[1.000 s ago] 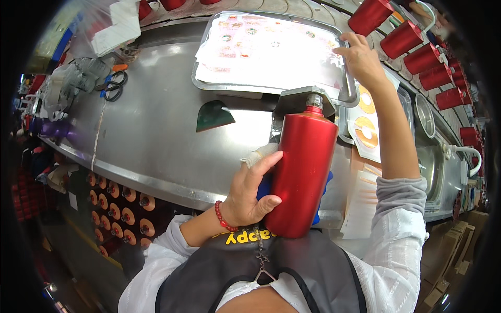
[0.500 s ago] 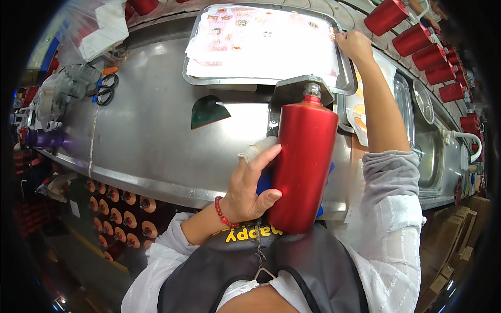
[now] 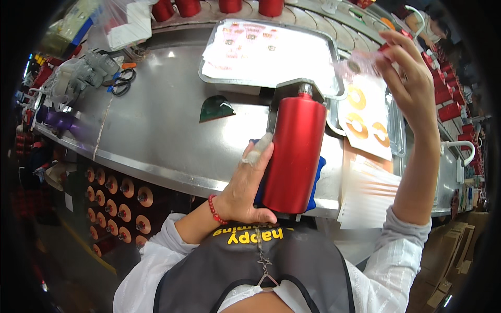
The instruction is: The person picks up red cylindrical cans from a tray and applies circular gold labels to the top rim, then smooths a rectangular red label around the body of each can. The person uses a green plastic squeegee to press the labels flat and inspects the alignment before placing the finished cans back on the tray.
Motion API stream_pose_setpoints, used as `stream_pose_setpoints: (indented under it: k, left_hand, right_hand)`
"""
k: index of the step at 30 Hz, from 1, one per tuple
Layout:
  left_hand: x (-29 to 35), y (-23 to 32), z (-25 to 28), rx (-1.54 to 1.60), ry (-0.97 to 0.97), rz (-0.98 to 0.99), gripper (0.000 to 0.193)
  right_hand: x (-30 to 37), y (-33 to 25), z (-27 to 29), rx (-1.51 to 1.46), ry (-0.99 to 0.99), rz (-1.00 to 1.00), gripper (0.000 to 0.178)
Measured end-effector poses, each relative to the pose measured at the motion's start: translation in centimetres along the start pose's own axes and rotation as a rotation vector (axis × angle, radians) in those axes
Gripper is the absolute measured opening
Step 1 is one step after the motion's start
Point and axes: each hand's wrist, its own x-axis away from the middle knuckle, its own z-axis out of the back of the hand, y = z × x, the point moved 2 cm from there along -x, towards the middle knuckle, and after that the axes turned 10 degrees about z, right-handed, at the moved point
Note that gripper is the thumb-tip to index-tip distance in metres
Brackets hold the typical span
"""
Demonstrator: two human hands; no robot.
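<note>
A glossy red bottle (image 3: 295, 151) lies on a blue cloth (image 3: 318, 177), its clear threaded neck against a dark angular metal rest (image 3: 288, 92). Along its left side, my left hand (image 3: 242, 182) steadies it with thumb and fingers; one finger has a pale wrap. My right hand (image 3: 409, 78) is raised at the right, pinching a thin translucent printed decal (image 3: 359, 65), which is blurred. To its left, a metal tray (image 3: 209, 79) bears white sheets with pink printed decals (image 3: 250, 36). A green-black flat scraper (image 3: 216, 108) rests on the steel bench left of the bottle.
A white sheet with gold rings (image 3: 364, 136) and a stack of papers (image 3: 365, 195) lie right of the bottle. Black-handled scissors (image 3: 123, 83) sit at the left. Red bottles (image 3: 229, 6) stand on the conveyor behind. A sink tap (image 3: 462, 148) is at the right.
My right hand has lifted from the tray's right edge, moving right with a decal in its fingers. My left hand stays on the bottle, which has shifted slightly; the view has turned a little.
</note>
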Motion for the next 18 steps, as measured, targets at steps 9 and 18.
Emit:
stream_pose_setpoints:
  k: [9, 18]
  left_hand:
    - [0.9, 1.2, -0.7, -0.264, 0.067, 0.018, 0.111]
    - [1.3, 0.7, 0.3, -0.021, 0.001, 0.093, 0.12]
  right_hand:
    - [1.5, -9.3, 9.3, -0.133, -0.25, 0.113, 0.015]
    - [2.8, -10.1, -0.9, -0.457, -0.272, -0.067, 0.022]
